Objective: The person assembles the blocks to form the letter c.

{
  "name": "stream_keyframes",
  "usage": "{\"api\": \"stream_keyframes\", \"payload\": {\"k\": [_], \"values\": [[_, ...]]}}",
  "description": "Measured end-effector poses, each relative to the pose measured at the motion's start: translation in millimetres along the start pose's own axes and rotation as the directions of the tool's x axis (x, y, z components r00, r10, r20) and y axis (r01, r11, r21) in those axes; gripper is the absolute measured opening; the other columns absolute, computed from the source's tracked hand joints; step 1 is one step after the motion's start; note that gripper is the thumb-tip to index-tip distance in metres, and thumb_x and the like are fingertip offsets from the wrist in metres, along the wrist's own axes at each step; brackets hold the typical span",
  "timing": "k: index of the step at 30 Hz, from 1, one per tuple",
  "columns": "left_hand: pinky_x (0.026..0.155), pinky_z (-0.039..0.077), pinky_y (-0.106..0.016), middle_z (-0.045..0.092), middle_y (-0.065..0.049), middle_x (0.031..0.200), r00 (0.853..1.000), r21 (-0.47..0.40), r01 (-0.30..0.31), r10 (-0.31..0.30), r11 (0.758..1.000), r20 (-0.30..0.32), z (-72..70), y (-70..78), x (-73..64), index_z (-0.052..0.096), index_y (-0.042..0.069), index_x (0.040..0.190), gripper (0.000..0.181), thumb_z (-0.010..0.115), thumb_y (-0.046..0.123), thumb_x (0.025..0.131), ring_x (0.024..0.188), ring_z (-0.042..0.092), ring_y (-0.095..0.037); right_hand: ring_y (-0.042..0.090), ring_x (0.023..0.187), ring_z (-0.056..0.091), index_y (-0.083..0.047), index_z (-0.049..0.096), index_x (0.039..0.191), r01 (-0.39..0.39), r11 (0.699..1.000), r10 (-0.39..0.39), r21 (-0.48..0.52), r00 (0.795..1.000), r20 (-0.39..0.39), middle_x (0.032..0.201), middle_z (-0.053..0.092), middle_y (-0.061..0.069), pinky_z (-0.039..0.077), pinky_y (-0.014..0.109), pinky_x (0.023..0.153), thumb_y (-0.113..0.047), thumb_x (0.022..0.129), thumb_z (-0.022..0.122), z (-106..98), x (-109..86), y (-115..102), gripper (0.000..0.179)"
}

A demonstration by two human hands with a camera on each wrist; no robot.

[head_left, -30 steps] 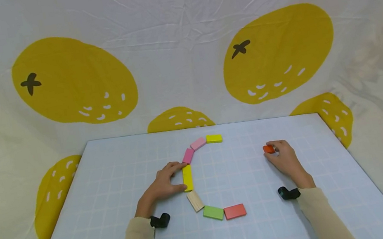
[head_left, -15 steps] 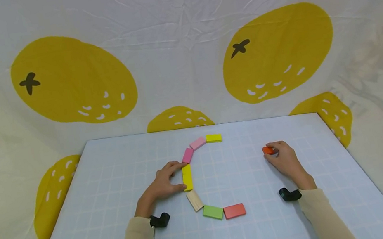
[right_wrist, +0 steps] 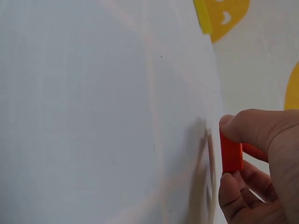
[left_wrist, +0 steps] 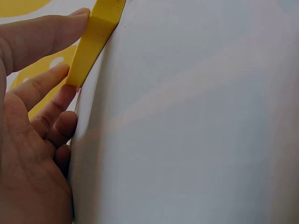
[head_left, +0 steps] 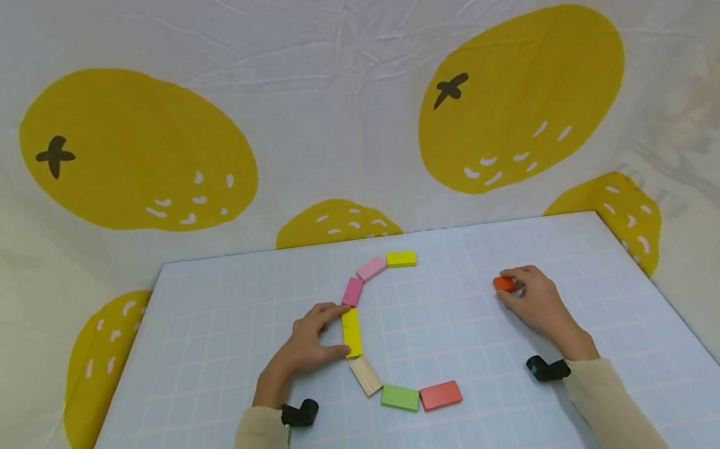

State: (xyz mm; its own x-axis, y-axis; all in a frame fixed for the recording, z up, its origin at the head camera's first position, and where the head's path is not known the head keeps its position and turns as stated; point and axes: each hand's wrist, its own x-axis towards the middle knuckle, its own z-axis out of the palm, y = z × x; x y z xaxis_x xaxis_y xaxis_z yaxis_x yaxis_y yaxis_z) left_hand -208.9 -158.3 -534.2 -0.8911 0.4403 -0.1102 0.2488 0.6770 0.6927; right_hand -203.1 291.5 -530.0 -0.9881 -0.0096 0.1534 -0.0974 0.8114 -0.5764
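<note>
My left hand (head_left: 301, 345) pinches a yellow block (head_left: 352, 332) lengthwise, thumb at its near end and fingertips at its far end. In the left wrist view this yellow block (left_wrist: 92, 44) sits between thumb and fingers. A dark pink block (head_left: 353, 291) lies just past its far end, a bare wood block (head_left: 366, 376) just past its near end. Off to the right, my right hand (head_left: 541, 304) holds an orange-red block (head_left: 503, 283) between thumb and fingers. The right wrist view shows that orange-red block (right_wrist: 231, 155) held over the white surface, a hand shadow beside it.
The row of blocks curves like a C. Its far arm has a light pink block (head_left: 372, 268) and another yellow block (head_left: 402, 259); its near arm has a green block (head_left: 400, 398) and a red block (head_left: 440, 395). A lemon-print cloth (head_left: 344, 125) hangs behind the white table (head_left: 479, 441).
My right hand has drawn slightly nearer to me with the orange-red block. The left hand and the blocks in the row stay as they were.
</note>
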Motion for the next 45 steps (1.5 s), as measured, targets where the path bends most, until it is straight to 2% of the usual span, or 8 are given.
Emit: {"api": "stream_keyframes", "payload": {"k": [12, 16, 24, 36, 45], "values": [[0.113, 0.032, -0.062, 0.05, -0.01, 0.15, 1.0, 0.0, -0.012, 0.012, 1.0, -0.005, 0.5, -1.4, 0.9, 0.053, 0.026, 0.15, 0.072, 0.08, 0.033, 0.084, 0.138, 0.045, -0.033, 0.035, 0.098, 0.063, 0.006, 0.065, 0.129, -0.004, 1.0, 0.004, 0.0, 1.0, 0.009, 0.126, 0.058, 0.03, 0.055, 0.04, 0.079, -0.011, 0.093, 0.075, -3, -4.7, -10, 0.041], [0.113, 0.031, -0.061, 0.05, -0.01, 0.15, 1.0, 0.001, -0.018, 0.018, 1.0, 0.0, 0.9, -1.6, 1.2, 0.054, 0.025, 0.15, 0.071, 0.08, 0.032, 0.084, 0.138, 0.045, -0.033, 0.035, 0.098, 0.063, 0.005, 0.065, 0.129, -0.005, 1.0, 0.005, 0.003, 1.0, 0.014, 0.127, 0.057, 0.029, 0.055, 0.036, 0.078, -0.011, 0.093, 0.075, -5, -6.7, -13, 0.041], [0.112, 0.031, -0.06, 0.05, -0.011, 0.151, 1.0, 0.013, -0.02, 0.02, 1.0, -0.003, 1.0, -2.0, 0.5, 0.053, 0.025, 0.151, 0.072, 0.08, 0.032, 0.084, 0.139, 0.045, -0.033, 0.032, 0.094, 0.063, 0.004, 0.067, 0.126, 0.021, 1.0, -0.021, 0.011, 1.0, -0.013, 0.125, 0.059, 0.028, 0.051, 0.022, 0.072, -0.01, 0.091, 0.078, -6, -11.4, -19, 0.039], [0.112, 0.033, -0.061, 0.049, -0.009, 0.151, 1.0, 0.001, -0.014, 0.014, 1.0, -0.003, 2.6, -5.7, 1.6, 0.052, 0.028, 0.151, 0.072, 0.08, 0.035, 0.085, 0.138, 0.045, -0.032, 0.026, 0.079, 0.059, 0.002, 0.069, 0.123, 0.037, 0.999, -0.037, 0.003, 0.999, -0.019, 0.122, 0.061, 0.028, 0.051, 0.022, 0.069, -0.011, 0.089, 0.08, -4, -18.4, -26, 0.038], [0.113, 0.032, -0.06, 0.05, -0.008, 0.151, 1.0, 0.009, -0.016, 0.016, 1.0, 0.0, 2.5, -5.4, 1.9, 0.052, 0.028, 0.151, 0.072, 0.08, 0.035, 0.085, 0.138, 0.045, -0.031, 0.024, 0.077, 0.058, 0.003, 0.071, 0.119, 0.08, 0.997, -0.079, 0.006, 0.995, -0.06, 0.117, 0.062, 0.027, 0.05, 0.019, 0.066, -0.007, 0.085, 0.082, -4, -28.1, -30, 0.037]]}}
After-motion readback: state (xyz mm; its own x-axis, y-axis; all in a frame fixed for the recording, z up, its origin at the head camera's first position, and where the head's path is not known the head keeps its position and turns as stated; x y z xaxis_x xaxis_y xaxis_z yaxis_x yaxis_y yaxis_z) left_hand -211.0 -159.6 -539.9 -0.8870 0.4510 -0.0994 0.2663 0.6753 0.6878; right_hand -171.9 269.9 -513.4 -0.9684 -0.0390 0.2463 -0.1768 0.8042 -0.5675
